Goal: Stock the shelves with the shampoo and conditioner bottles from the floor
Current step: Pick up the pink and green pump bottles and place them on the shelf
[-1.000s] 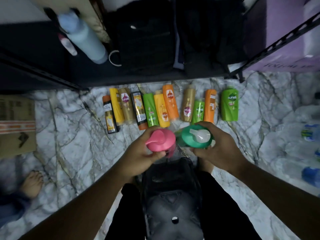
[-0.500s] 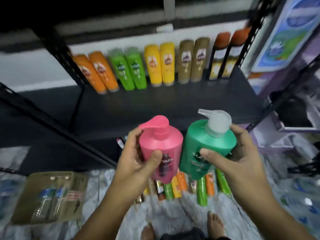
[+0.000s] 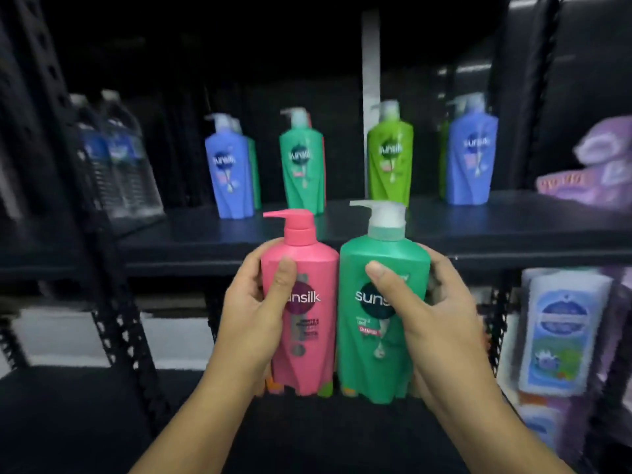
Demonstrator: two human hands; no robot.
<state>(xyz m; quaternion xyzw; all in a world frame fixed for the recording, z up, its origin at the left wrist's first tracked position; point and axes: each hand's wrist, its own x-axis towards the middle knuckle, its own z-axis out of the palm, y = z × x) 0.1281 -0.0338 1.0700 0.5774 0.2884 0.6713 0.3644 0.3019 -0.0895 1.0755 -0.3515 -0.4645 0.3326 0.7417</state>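
In the head view I see my left hand (image 3: 253,313) grasping a pink bottle (image 3: 304,323). Its thumb lies across the front label and its fingers (image 3: 254,258) wrap around the left side. My right hand (image 3: 434,319) grasps a green bottle (image 3: 379,323) in the same way, with the thumb on the label and the fingers behind the right side. Both bottles are upright, with pump tops, and they touch each other side by side. I hold them in the air, in front of the edge of a dark shelf (image 3: 513,227).

On this shelf four pump bottles stand in a row, well apart from each other: a blue one (image 3: 231,172), a teal one (image 3: 302,165), a lime one (image 3: 390,159) and another blue one (image 3: 472,155). Behind some of them I see a part of another bottle. At the left of the shelf stands a pack of water bottles (image 3: 116,159). At the right there are purple packs (image 3: 588,172), and lower a white and blue pack (image 3: 561,333). The picture is blurred, so small text I cannot read.
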